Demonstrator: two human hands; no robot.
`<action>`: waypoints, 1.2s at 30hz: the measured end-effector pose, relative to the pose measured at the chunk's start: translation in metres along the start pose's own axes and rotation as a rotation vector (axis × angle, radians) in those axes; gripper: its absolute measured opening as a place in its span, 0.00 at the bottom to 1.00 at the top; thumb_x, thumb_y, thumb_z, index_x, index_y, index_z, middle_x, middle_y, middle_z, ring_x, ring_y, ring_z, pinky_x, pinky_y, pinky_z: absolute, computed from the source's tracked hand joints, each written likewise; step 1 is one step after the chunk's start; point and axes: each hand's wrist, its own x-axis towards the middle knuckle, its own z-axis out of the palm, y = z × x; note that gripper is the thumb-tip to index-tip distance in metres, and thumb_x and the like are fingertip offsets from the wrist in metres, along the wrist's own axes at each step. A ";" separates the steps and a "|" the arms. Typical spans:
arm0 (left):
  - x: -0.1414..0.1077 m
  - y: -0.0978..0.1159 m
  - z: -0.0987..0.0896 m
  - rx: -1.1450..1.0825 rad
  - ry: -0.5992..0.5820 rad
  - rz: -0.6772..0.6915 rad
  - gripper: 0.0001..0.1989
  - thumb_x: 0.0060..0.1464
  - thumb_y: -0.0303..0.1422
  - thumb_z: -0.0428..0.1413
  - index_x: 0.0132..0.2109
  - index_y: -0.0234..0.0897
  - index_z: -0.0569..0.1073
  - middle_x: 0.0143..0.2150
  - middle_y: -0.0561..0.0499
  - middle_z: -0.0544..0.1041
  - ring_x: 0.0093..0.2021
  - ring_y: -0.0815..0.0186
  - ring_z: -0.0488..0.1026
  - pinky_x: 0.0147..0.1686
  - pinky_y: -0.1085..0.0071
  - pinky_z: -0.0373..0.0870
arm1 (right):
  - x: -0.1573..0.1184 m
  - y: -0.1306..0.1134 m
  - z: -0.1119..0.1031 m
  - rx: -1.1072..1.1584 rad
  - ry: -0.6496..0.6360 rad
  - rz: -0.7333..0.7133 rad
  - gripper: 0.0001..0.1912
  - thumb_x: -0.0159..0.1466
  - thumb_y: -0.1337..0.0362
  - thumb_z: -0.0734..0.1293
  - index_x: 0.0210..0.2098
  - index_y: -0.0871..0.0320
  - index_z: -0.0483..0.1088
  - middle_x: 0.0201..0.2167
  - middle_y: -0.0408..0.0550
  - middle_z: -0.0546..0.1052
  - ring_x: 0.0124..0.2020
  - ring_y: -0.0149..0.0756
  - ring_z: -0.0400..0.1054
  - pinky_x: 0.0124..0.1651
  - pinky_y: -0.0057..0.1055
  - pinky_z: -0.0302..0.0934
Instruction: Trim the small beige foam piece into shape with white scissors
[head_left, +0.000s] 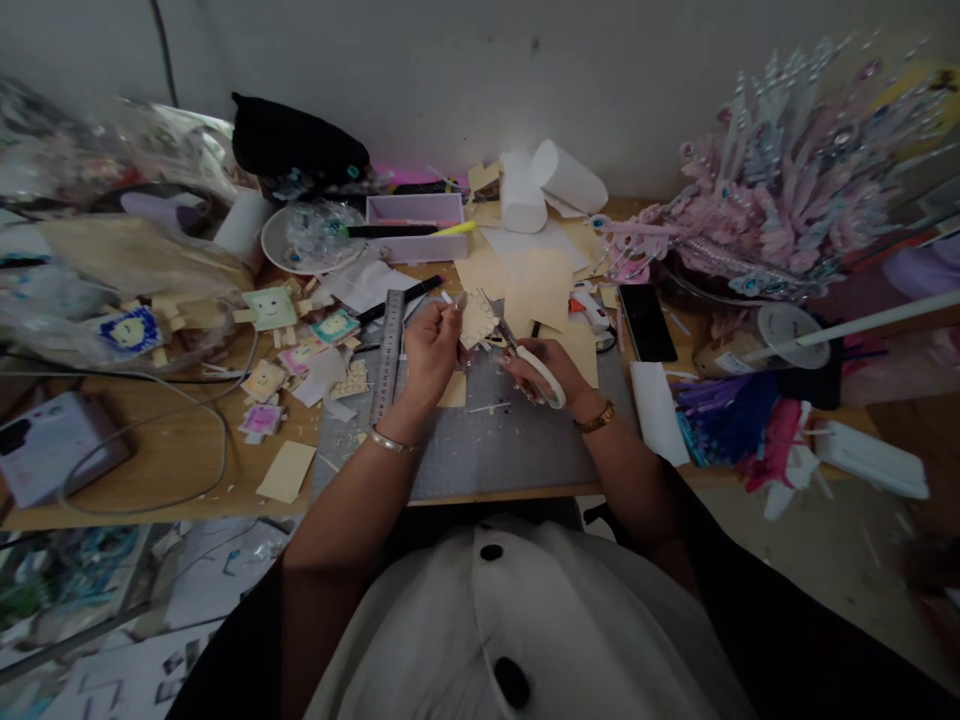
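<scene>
Person at worktop (180, 455), cutting looks midway. Left hand (436, 338) pinches patterned cream piece (478, 320) over grey mat (517, 455); right hand (551, 372) is wrapped round white-handled scissors (546, 372), blades at the piece's edge. Whether they're biting: can't tell. Scraps litter the mat, so some trimming seems done. Several small figures with drawn faces, e.g. green-edged one (270, 308) and pink one (261, 420), sit off to the left, look finished. The held piece has no drawn face that I can see; blank card (288, 471) and plain sheets (536, 285) appear unused, so likely more left.

Containers: lilac box (420, 249) has pens in it and across its front rim; white bowl (272, 248) holds crumpled clear plastic (319, 235); clear cup (724, 356) has something brownish inside.
</scene>
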 end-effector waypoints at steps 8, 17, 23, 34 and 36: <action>0.002 0.003 -0.002 -0.025 0.003 -0.047 0.30 0.51 0.64 0.60 0.29 0.41 0.68 0.17 0.60 0.61 0.13 0.75 0.57 0.13 0.73 0.54 | -0.002 -0.001 0.001 -0.035 -0.003 -0.008 0.26 0.49 0.44 0.80 0.26 0.57 0.69 0.13 0.36 0.67 0.11 0.25 0.58 0.12 0.22 0.53; 0.003 0.003 -0.003 -0.002 0.001 -0.027 0.27 0.57 0.60 0.59 0.28 0.41 0.67 0.16 0.59 0.61 0.13 0.75 0.58 0.13 0.73 0.51 | 0.000 0.001 0.001 -0.021 -0.007 0.000 0.24 0.50 0.46 0.80 0.27 0.57 0.70 0.13 0.36 0.68 0.11 0.25 0.58 0.13 0.22 0.52; 0.005 0.005 -0.004 -0.017 0.027 -0.060 0.26 0.58 0.57 0.60 0.27 0.40 0.67 0.16 0.60 0.60 0.13 0.76 0.55 0.12 0.74 0.52 | -0.001 0.000 0.001 -0.035 -0.021 -0.008 0.25 0.50 0.46 0.79 0.27 0.58 0.70 0.13 0.35 0.67 0.11 0.24 0.57 0.12 0.21 0.52; 0.008 0.010 -0.008 -0.032 0.022 -0.074 0.23 0.63 0.48 0.59 0.27 0.39 0.66 0.18 0.59 0.58 0.15 0.77 0.53 0.12 0.77 0.52 | -0.005 -0.007 0.001 -0.066 -0.087 -0.011 0.26 0.50 0.43 0.78 0.24 0.58 0.68 0.12 0.36 0.66 0.11 0.23 0.56 0.13 0.21 0.51; 0.008 0.012 -0.007 -0.039 0.035 -0.087 0.23 0.62 0.48 0.59 0.26 0.39 0.65 0.18 0.60 0.59 0.15 0.77 0.53 0.12 0.78 0.52 | -0.004 -0.006 0.000 -0.063 -0.098 -0.003 0.26 0.51 0.42 0.77 0.25 0.58 0.68 0.12 0.36 0.66 0.11 0.24 0.57 0.14 0.22 0.51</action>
